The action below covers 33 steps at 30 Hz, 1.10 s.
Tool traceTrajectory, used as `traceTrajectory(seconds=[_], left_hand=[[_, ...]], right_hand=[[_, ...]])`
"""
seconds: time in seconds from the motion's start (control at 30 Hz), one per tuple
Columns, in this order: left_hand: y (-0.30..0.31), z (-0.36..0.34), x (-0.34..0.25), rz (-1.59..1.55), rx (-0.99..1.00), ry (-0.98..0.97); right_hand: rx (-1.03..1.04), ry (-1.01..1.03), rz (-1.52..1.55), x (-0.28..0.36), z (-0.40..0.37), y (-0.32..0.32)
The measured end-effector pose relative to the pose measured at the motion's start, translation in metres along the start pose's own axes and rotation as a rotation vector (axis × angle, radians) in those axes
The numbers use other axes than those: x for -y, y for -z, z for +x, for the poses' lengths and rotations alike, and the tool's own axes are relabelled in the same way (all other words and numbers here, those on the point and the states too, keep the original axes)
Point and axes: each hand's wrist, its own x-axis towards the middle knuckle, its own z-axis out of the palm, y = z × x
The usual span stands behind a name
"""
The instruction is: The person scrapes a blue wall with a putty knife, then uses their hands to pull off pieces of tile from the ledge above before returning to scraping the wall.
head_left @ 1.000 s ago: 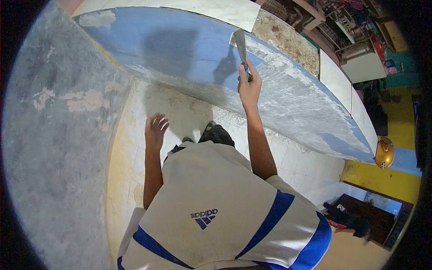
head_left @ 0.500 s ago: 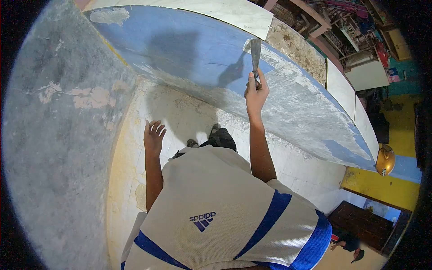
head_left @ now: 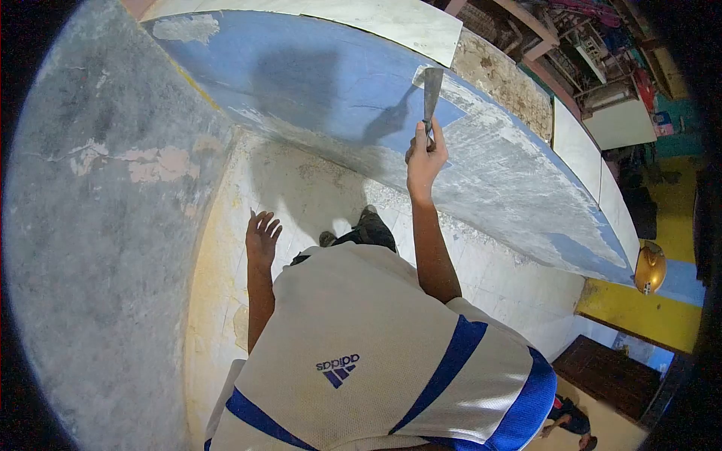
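Note:
My right hand (head_left: 426, 167) is closed round the handle of a scraper (head_left: 432, 94), its flat metal blade pointing up. The blade overlaps the top of a low blue wall (head_left: 316, 83), right at a scraped pale patch. Much of the wall's paint to the right is worn to a rough grey-white surface (head_left: 489, 161). My left hand (head_left: 262, 234) hangs over the pale floor with its fingers apart and slightly curled, holding nothing. Shadows of my head and of the scraper fall on the blue paint.
White slabs (head_left: 383, 26) cap the wall, with a bare rough stretch (head_left: 504, 79) between them. A grey wall (head_left: 113, 263) rises at left. A golden helmet-like object (head_left: 650, 268) sits at the wall's right end. Another person (head_left: 573, 419) is at lower right, near a dark door (head_left: 609, 376).
The view has shifted slightly, moving the walls a little right. The scraper stays near the same spot on the wall. At lower right, the other person has moved lower in the view.

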Motion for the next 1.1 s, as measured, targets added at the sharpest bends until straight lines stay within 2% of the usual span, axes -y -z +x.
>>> traceTrajectory(seconds=[0.37, 0.57, 0.67, 0.73, 0.83, 0.93, 1.0, 1.1], left_hand=[[-0.001, -0.001, -0.005, -0.019, -0.046, -0.040], [-0.015, -0.009, -0.001, 0.038, -0.056, -0.014], [-0.019, -0.002, 0.006, 0.060, 0.005, 0.021], [-0.022, -0.011, 0.012, 0.071, 0.083, 0.024], [-0.034, -0.014, 0.013, 0.063, 0.117, 0.029], [-0.045, -0.020, 0.012, 0.125, 0.160, -0.035], [-0.059, -0.029, 0.011, 0.206, 0.186, -0.069], [-0.090, -0.027, 0.002, 0.410, 0.268, -0.125]], right_hand=[[-0.025, -0.107, 0.346, -0.005, -0.010, -0.029], [0.147, -0.320, 0.742, -0.003, -0.006, -0.025], [0.263, -0.250, 1.104, 0.010, 0.033, -0.024], [0.452, -0.180, 1.236, 0.057, 0.060, -0.018], [0.526, 0.013, 1.182, 0.098, 0.062, -0.005], [0.481, -0.052, 0.997, 0.076, 0.036, 0.003], [0.366, -0.258, 0.928, 0.039, 0.013, 0.005], [0.359, -0.482, 0.922, 0.013, -0.038, 0.013]])
